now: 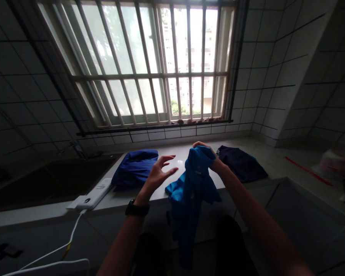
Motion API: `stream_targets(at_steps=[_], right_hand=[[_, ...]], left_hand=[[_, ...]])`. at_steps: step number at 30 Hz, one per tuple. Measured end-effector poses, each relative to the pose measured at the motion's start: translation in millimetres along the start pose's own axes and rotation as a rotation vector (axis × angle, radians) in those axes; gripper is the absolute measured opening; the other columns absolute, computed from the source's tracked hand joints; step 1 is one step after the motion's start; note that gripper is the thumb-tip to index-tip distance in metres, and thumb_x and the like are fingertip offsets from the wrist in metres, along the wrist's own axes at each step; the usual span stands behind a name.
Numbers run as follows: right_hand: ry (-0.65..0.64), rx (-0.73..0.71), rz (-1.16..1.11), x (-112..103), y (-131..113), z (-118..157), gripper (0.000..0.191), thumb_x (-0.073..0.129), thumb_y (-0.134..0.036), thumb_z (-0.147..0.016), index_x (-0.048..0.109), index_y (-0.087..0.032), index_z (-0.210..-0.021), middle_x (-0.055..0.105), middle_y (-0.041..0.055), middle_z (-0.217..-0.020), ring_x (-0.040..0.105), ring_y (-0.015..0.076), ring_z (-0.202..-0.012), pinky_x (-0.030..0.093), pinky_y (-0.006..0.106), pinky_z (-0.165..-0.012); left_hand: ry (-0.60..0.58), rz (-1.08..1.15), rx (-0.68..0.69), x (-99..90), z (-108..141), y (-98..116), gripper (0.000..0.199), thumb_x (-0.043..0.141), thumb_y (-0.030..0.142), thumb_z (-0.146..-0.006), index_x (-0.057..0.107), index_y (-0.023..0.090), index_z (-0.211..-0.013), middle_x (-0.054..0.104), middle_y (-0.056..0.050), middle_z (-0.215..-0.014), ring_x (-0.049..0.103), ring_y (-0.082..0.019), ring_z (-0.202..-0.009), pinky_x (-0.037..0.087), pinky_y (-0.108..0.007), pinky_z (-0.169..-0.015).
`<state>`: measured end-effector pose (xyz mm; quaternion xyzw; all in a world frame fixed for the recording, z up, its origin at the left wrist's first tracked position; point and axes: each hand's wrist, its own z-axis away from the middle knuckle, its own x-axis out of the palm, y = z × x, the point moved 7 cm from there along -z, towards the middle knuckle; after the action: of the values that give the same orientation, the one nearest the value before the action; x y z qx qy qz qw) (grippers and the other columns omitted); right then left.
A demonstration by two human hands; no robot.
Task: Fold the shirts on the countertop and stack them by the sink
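Observation:
A bright blue garment [197, 176] hangs from my right hand [215, 161], which grips it near the collar. Its lower part drapes over the counter's front edge and down in front of the cabinets. To its left, my left hand [159, 172] is held up with thumb and fingers apart, touching nothing; a black band is on that wrist. Behind my left hand a darker blue folded cloth [136, 166] lies on the counter. A navy folded cloth [241, 163] rests on the counter, right of my right hand.
A white power strip [96, 193] with a cable lies at the counter's [43, 218] front edge, beside a dark sink [54, 176] with a faucet. A red strip [307, 170] and a plastic bag [336, 165] are on the right. Behind stands a barred window [161, 76].

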<state>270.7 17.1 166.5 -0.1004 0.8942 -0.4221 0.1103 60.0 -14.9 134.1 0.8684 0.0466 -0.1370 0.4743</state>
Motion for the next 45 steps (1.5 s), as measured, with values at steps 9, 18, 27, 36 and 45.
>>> stream_targets(at_steps=[9, 18, 27, 36, 45], right_hand=[[0.015, 0.109, 0.038, -3.9, 15.5, 2.4, 0.050, 0.072, -0.063, -0.081, 0.080, -0.018, -0.103, 0.076, 0.0071, -0.097, 0.067, 0.0215, -0.088, 0.053, 0.032, -0.077], [0.474, 0.273, 0.551, -82.1, 41.9, 2.5, 0.030, 0.048, -0.040, -0.096, 0.071, -0.021, -0.099, 0.074, 0.0050, -0.090, 0.066, 0.0243, -0.091, 0.051, 0.035, -0.087], [0.162, 0.446, 1.097, -79.5, 32.8, 9.6, 0.032, 0.051, -0.038, -0.102, 0.072, -0.026, -0.124, 0.077, 0.0119, -0.111, 0.070, 0.0304, -0.104, 0.048, 0.035, -0.087], [0.359, 0.412, 1.096, -114.7, 39.3, -1.5, 0.031, 0.048, -0.033, -0.104, 0.073, -0.024, -0.121, 0.076, 0.0116, -0.111, 0.069, 0.0282, -0.106, 0.049, 0.033, -0.089], [0.203, 0.591, 1.326, -59.6, 77.4, 0.3, 0.055, 0.037, -0.010, -0.099, 0.048, -0.015, -0.153, 0.045, 0.0265, -0.154, 0.045, 0.0342, -0.141, 0.038, 0.050, -0.114]], left_hand=[[-0.073, 0.076, -0.117, 14.6, 4.8, -16.1, 0.043, 0.080, 0.057, -0.074, 0.065, 0.018, -0.083, 0.067, -0.001, -0.077, 0.064, -0.017, -0.075, 0.051, -0.027, -0.069], [0.186, -0.041, -0.236, -29.1, -0.4, -8.3, 0.056, 0.073, 0.062, -0.075, 0.061, 0.018, -0.106, 0.071, -0.005, -0.092, 0.066, -0.018, -0.076, 0.050, -0.025, -0.061], [-0.530, -0.325, -0.402, -35.0, 15.3, -20.1, 0.035, 0.083, 0.052, -0.062, 0.071, 0.020, -0.072, 0.067, -0.001, -0.072, 0.059, -0.019, -0.069, 0.043, -0.025, -0.059], [0.114, -0.944, -0.310, -90.9, -34.5, -3.2, 0.017, 0.059, 0.025, -0.076, 0.050, 0.022, -0.062, 0.049, -0.001, -0.058, 0.050, -0.018, -0.060, 0.028, -0.028, -0.056], [0.038, -1.397, -0.177, -11.4, -82.4, -34.7, 0.043, 0.038, 0.009, -0.092, 0.058, 0.010, -0.130, 0.056, -0.026, -0.139, 0.059, -0.034, -0.120, 0.047, -0.037, -0.091]])
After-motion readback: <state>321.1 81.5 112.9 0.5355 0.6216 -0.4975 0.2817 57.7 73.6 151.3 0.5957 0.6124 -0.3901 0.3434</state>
